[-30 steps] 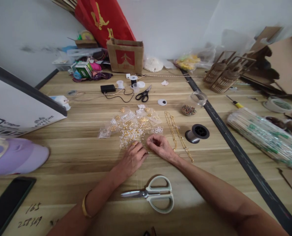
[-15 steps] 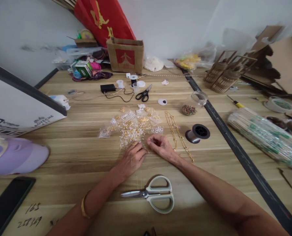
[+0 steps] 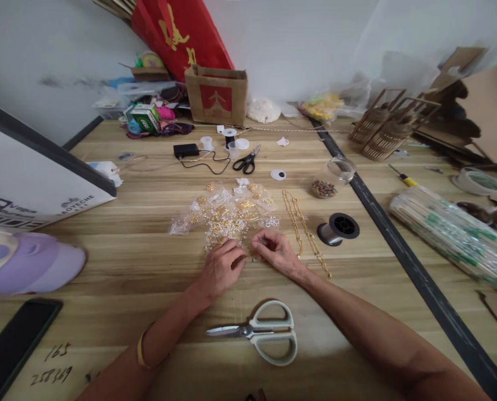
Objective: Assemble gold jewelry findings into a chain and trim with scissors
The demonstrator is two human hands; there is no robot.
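Note:
My left hand [image 3: 224, 263] rests at the near edge of a pile of gold and clear beads [image 3: 227, 223], its fingertips pinched together on something too small to name. Just to its right, my right hand [image 3: 276, 250] is closed too, thumb against forefinger; what it pinches cannot be made out. A gold chain [image 3: 301, 225] lies looped on the table right of that hand. White-handled scissors [image 3: 259, 332] lie in front of both hands, blades pointing left. A spool of clear line [image 3: 338, 228] stands farther right.
Behind the beads are black-handled scissors [image 3: 247, 160], a black adapter [image 3: 185, 150] and a jar of coloured beads [image 3: 332, 178]. Wrapped wooden sticks [image 3: 449, 234] lie at the right. A phone [image 3: 20, 345], a purple object [image 3: 35, 262] and a white box [image 3: 31, 172] stand or lie left.
My left hand has shifted slightly to the left and turned a little, its fingers curling more. My right hand holds nearly the same place and pinch. The view has moved slightly.

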